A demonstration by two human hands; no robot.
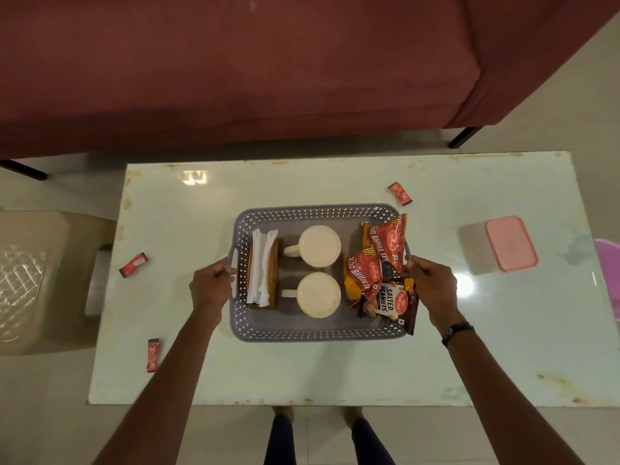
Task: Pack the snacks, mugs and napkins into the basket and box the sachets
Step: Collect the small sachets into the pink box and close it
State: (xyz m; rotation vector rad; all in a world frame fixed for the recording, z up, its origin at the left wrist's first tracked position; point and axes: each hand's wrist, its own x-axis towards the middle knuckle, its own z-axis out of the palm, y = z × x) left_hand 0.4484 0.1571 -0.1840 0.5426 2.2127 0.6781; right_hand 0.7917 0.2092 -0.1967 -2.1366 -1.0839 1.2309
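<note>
Hands close on the grey lattice basket [318,332] at centre frame: left hand [209,285] with its grip curled round the left handle, right hand [432,286] round the right. Inside sit a napkin holder [263,270], two cream mugs [318,246] and three snack packets [385,260]. Three red sachets [400,193] (loose) lie on the table [335,370]; a pink-lidded box [503,245] stands at right.

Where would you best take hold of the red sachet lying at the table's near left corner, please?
Pinch the sachet across its narrow width, mid-length, coming straight down from above. It lies flat with its long axis roughly towards you, clear of everything else, so both long edges are free.
</note>
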